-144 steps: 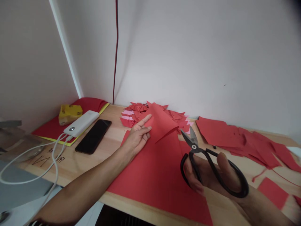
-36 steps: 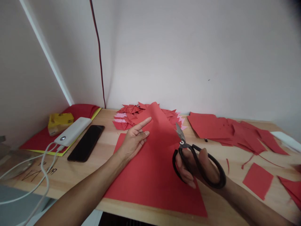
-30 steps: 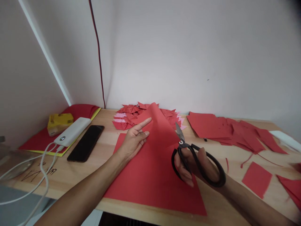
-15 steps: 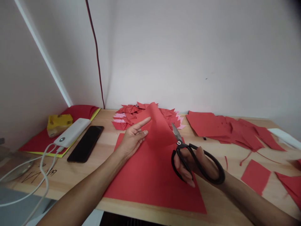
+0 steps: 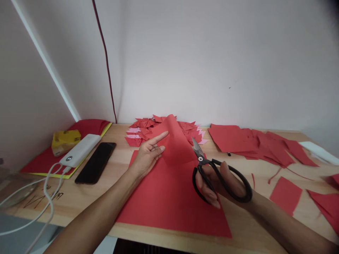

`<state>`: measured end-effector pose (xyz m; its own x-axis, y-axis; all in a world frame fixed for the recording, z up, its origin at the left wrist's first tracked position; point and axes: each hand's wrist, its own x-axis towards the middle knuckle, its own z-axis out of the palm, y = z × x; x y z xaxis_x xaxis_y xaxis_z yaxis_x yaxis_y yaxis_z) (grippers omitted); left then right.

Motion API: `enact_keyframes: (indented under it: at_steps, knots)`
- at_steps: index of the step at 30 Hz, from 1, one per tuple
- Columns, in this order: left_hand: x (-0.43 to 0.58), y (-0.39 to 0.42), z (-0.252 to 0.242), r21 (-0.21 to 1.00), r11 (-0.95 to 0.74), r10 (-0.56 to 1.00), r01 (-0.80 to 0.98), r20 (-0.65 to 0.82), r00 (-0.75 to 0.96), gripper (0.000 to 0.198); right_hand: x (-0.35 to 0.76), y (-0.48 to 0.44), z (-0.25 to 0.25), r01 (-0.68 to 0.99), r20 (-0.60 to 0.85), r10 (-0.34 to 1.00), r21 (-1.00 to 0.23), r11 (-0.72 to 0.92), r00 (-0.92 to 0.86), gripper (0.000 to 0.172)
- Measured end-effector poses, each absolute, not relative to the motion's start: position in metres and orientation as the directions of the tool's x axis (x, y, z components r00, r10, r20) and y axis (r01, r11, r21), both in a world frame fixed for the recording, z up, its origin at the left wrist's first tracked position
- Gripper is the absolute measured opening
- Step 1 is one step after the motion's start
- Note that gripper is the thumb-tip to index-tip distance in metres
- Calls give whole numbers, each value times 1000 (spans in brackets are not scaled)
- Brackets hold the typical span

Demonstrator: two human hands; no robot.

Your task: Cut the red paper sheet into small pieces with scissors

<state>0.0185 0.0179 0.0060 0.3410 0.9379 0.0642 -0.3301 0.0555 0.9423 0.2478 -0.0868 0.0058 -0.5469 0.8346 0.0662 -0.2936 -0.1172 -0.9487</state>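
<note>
Folded sheet [image 5: 176, 144], red: centre of frame, raised and tilted, peak toward the wall, lower edge over a large sheet [image 5: 174, 208]. Left hand [image 5: 148, 155]: left of centre, fingers grasping the left edge of the folded sheet, index straight along its face, thumb just below. Right hand [image 5: 212, 185]: right of centre, fingers through the loops and around the handles of the scissors [image 5: 200, 159]. Scissors: black handles, grey blades pointing up and left at the right edge of the folded sheet; paper between blades or not, impossible to tell. Large sheet, red: flat on the wooden counter [image 5: 122, 153], lower centre. Behind, against the wall: pile [image 5: 143, 123] of pointed red folds, some pink. Right of frame: overlapping red pieces [image 5: 233, 139]; nearer, a red rectangle [image 5: 286, 194]. Left of frame: black phone [image 5: 95, 163]; beside it, white power bank [image 5: 81, 151] with cable [image 5: 48, 192]; yellow packet [image 5: 66, 141] on red and yellow sheets [image 5: 91, 125].
</note>
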Motion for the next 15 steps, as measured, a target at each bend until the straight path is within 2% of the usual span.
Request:
enact_keyframes:
  at_steps: [4, 9, 15]
  knots:
    - [17, 19, 4, 950, 38, 934, -310, 77, 349, 50, 251, -88, 10, -325, 40, 819, -928, -182, -573, 75]
    - [17, 19, 4, 960, -3, 926, -282, 110, 362, 47, 252, -86, 9, -263, 85, 823, -961, -81, -561, 73]
    - [22, 11, 2, 980, -37, 933, -196, 104, 345, 36, 249, -85, 5, -229, 81, 841, -972, -52, -534, 71]
